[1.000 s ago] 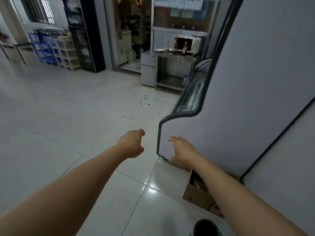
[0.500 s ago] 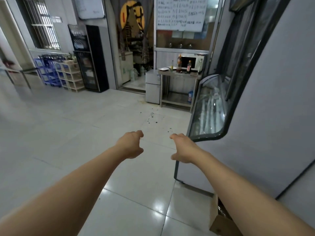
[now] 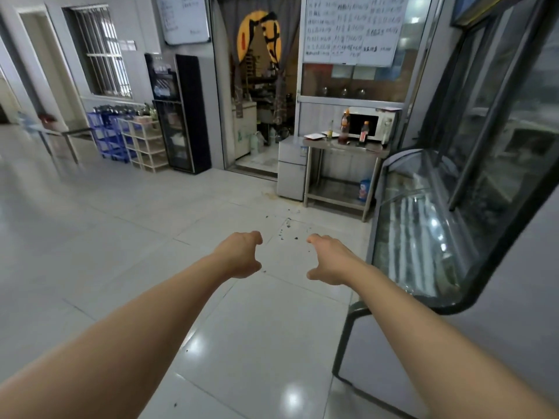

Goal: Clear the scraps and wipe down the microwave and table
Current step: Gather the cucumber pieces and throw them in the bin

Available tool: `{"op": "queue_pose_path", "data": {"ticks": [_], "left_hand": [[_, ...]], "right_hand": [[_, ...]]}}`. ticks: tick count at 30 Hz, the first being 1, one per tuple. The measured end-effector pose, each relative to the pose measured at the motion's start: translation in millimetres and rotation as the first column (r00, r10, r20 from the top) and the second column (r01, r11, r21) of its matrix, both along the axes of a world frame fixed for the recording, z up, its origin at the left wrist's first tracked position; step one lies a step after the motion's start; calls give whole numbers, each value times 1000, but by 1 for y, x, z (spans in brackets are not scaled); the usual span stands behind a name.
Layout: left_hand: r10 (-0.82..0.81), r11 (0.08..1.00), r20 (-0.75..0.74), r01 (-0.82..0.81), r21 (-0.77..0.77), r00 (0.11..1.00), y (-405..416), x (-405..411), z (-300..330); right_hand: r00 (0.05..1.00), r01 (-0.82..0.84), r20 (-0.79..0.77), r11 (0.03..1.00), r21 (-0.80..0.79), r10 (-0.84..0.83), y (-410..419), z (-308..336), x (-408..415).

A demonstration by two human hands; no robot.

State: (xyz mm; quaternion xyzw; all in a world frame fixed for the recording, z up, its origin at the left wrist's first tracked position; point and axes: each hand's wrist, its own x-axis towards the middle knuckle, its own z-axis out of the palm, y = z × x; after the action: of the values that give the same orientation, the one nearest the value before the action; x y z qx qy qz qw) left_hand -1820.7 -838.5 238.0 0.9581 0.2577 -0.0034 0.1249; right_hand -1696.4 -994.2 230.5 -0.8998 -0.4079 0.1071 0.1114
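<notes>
the microwave (image 3: 370,125) is seen on the steel table (image 3: 344,145) against the far wall, well apart from both hands, ahead and a little to the right. the right hand (image 3: 329,258) is judged slightly nearer to the table than the left hand (image 3: 242,254). both hands are held half curled, with nothing gripped. bottles (image 3: 344,128) stand just before the microwave. the long edge of the table runs crosswise to the approach.

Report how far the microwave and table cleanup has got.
Nothing looks done. The left hand and right hand are empty and far from the metal table. The bottles still stand there before the microwave. Clearing and wiping all remain.
</notes>
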Motion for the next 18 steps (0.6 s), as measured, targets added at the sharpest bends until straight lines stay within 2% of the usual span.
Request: {"op": "queue_pose_path", "data": {"ticks": [10,18], "left_hand": [[1,1000,28,-1,-10,1000,104,114,5],[-92,995,49,93,-25,995,207,219,-3]], "right_hand": [[999,8,42,1000,5,-8,105,9,115],[995,85,47,996,-15,-84,189,4,204]]}}
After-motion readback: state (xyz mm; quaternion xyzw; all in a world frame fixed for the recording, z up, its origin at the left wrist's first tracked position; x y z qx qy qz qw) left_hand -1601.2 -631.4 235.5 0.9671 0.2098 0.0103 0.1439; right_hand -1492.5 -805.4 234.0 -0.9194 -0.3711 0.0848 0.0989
